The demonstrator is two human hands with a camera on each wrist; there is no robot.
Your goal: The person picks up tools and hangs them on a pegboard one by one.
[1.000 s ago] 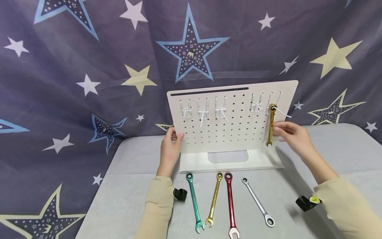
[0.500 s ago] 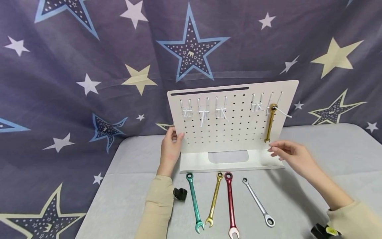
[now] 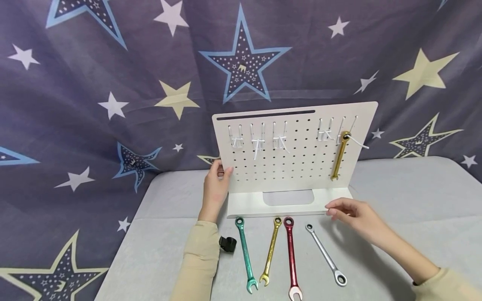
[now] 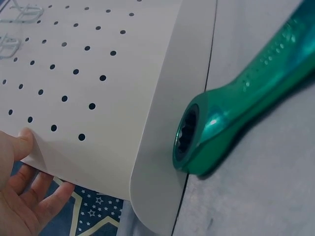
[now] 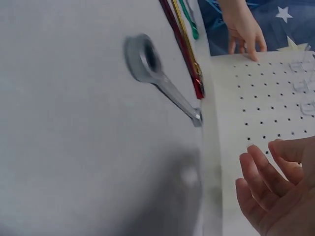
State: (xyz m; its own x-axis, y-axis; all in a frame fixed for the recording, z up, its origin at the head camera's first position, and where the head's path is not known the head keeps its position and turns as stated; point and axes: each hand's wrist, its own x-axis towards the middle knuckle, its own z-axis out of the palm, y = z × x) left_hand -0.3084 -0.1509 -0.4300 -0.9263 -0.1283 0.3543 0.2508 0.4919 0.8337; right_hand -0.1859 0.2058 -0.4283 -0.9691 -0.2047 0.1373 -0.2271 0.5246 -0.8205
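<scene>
A white pegboard [image 3: 280, 167] stands upright on its base. My left hand [image 3: 215, 188] holds its left edge, thumb on the front and fingers behind, as the left wrist view also shows. My right hand [image 3: 355, 215] hovers with loosely bent fingers by the base's front right corner, holding nothing. One golden wrench [image 3: 340, 159] hangs from the rightmost hook. On the table lie a green wrench [image 3: 245, 253], a smaller gold wrench [image 3: 270, 251], a red wrench [image 3: 291, 251] and a silver wrench [image 3: 325, 254], the silver one nearest my right hand.
Several white wire hooks [image 3: 279, 140] stick out from the board's upper part, and the rightmost juts past the hung wrench. Behind the grey cloth-covered table [image 3: 173, 196] hangs a dark curtain [image 3: 132, 83] with stars.
My right hand has let go of the golden wrench on the hook and moved down toward the front of the base. The wrench swings slightly left at its lower end. My left hand stays put.
</scene>
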